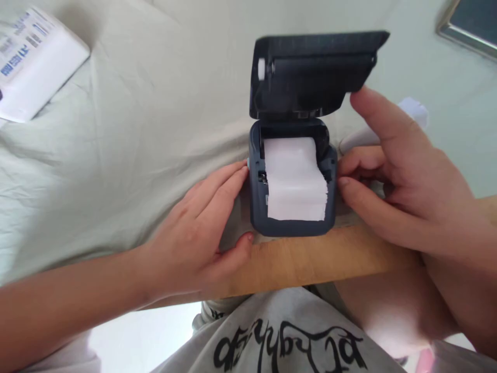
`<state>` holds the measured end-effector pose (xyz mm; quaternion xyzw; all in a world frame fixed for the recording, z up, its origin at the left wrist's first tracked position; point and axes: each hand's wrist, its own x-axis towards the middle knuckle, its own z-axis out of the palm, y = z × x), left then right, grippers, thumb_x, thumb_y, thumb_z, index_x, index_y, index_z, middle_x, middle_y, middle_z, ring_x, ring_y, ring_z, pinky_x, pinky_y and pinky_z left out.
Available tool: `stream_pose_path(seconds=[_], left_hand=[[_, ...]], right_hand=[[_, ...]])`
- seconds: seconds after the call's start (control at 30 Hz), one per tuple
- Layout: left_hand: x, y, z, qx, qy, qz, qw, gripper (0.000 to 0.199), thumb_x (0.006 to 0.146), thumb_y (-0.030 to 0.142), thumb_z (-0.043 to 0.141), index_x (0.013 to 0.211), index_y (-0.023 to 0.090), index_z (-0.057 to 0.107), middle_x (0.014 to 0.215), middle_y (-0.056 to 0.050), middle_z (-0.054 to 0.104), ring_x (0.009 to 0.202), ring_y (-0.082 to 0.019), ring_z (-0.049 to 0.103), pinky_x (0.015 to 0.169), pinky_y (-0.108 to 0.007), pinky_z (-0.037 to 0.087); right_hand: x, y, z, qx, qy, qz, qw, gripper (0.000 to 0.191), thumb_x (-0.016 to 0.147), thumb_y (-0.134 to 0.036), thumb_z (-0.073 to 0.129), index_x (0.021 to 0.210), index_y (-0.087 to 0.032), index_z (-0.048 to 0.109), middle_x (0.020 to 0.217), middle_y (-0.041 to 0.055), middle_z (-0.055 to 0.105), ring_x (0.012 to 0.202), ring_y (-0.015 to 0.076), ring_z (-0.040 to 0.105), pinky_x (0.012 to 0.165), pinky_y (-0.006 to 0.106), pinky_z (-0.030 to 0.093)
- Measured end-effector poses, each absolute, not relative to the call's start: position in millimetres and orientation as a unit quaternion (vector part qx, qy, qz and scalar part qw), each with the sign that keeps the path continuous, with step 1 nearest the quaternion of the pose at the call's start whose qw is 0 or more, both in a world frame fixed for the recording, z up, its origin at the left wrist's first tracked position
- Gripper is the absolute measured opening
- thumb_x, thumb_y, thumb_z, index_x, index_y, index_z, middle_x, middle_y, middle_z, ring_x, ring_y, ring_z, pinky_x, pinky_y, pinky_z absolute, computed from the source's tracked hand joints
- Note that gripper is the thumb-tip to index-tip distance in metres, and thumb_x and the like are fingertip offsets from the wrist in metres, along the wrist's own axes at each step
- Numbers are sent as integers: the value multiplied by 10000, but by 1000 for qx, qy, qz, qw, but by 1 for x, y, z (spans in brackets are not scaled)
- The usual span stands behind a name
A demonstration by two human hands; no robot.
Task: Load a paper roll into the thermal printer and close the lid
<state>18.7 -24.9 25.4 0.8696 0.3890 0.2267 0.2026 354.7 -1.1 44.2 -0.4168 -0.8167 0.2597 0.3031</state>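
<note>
A small dark blue thermal printer (pixel 258 220) stands near the table's front edge, its black lid (pixel 303 85) raised and tilted back. White paper (pixel 297 178) comes out of the compartment and drapes over the front, with a ragged right edge. My left hand (pixel 198 228) lies along the printer's left side, fingers stretched out and tips touching it, thumb apart by the front left corner. My right hand (pixel 404 171) is on the right side: the index finger reaches up to the lid's right corner, while the thumb and a bent finger meet the body.
Behind my right hand lies a white object (pixel 413 111), partly hidden. A white box with printed labels (pixel 50 67) sits at the far left. A dark, metal-edged object (pixel 471 28) shows at the top right. Pale cloth (pixel 155 103) covers the table behind a bare wooden edge (pixel 298 261).
</note>
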Motion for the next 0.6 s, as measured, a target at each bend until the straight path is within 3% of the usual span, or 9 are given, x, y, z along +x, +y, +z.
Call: stream_pose_path(seconds=[0.1, 0.23, 0.33, 0.43, 0.6], left_hand=[[18, -25, 23, 868, 392, 224, 206, 799, 1118, 285, 646, 1887, 213, 438, 1881, -176, 634, 1736, -378, 654, 1434, -556, 622], [18, -24, 20, 873, 381, 235, 195, 766, 1136, 326, 624, 1870, 179, 457, 1879, -185, 632, 1746, -361, 644, 1442, -537, 613], [19, -24, 18, 874, 380, 240, 185, 743, 1152, 357, 592, 1859, 171, 462, 1861, -190, 646, 1737, -347, 654, 1435, -525, 619], [21, -24, 17, 878, 377, 234, 179, 726, 1161, 382, 557, 1842, 144, 473, 1854, -223, 640, 1736, -362, 654, 1443, -524, 611], [23, -24, 16, 883, 369, 232, 175, 725, 1141, 353, 584, 1822, 134, 465, 1848, -250, 634, 1740, -389, 650, 1443, -555, 609]], right_hand=[[358, 4, 49, -413, -830, 265, 265, 1054, 1064, -107, 588, 2013, -398, 236, 867, -58, 714, 624, 76, 643, 533, 138, 518], [361, 8, 55, -408, -838, 259, 253, 1116, 1067, -113, 603, 2022, -448, 133, 921, -58, 729, 658, 63, 653, 584, 130, 558], [357, 0, 60, -421, -828, 245, 276, 973, 1095, -152, 639, 1969, -466, 347, 908, -51, 733, 653, 64, 647, 573, 144, 549], [353, -13, 65, -492, -787, 232, 292, 642, 1132, -190, 690, 1742, -387, 669, 910, -22, 730, 672, 64, 649, 540, 187, 487], [346, -13, 75, -515, -792, 161, 284, 280, 1218, -402, 685, 1475, -347, 781, 1043, 30, 730, 779, 102, 655, 563, 304, 466]])
